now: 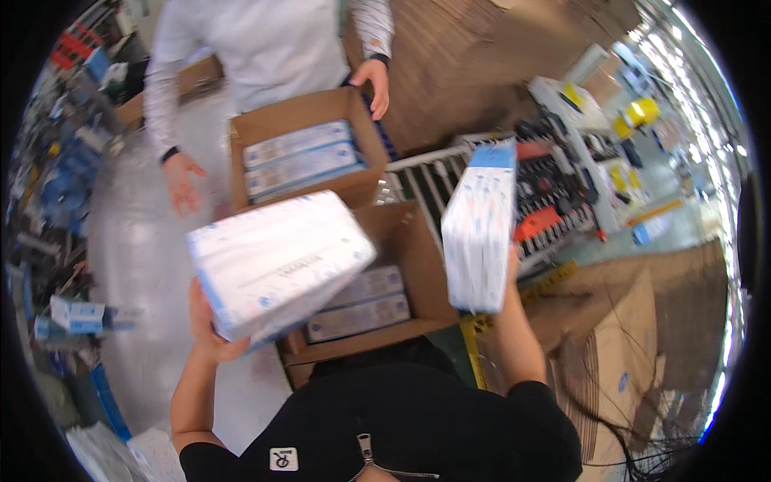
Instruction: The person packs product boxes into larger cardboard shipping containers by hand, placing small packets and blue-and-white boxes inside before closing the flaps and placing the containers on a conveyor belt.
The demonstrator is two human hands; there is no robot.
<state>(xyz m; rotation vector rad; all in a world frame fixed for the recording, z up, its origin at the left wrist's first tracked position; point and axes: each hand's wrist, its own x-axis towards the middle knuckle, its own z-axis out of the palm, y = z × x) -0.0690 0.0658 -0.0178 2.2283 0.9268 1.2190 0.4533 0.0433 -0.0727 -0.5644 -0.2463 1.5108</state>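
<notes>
My left hand (pixel 210 328) is closed around the lower left end of a white pack (pixel 277 249) with blue edges. That pack is held tilted above the near carton (pixel 434 277) and hides part of it. In my right hand (pixel 511 277) is a second white and blue pack (pixel 479 229), standing on end to the right of the carton; it covers most of the fingers. Inside the near carton, white and blue packs (pixel 361 319) lie side by side. Just beyond it, a far carton (pixel 293 108) also contains such packs (pixel 301 157).
Across from me stands a person in a white top (pixel 269 40), hands beside the far carton. A roller conveyor (pixel 434 173) runs behind the right-hand pack, near a rack of black and red parts (pixel 546 181). Cardboard sheets (pixel 622 369) and dark cables lie at right.
</notes>
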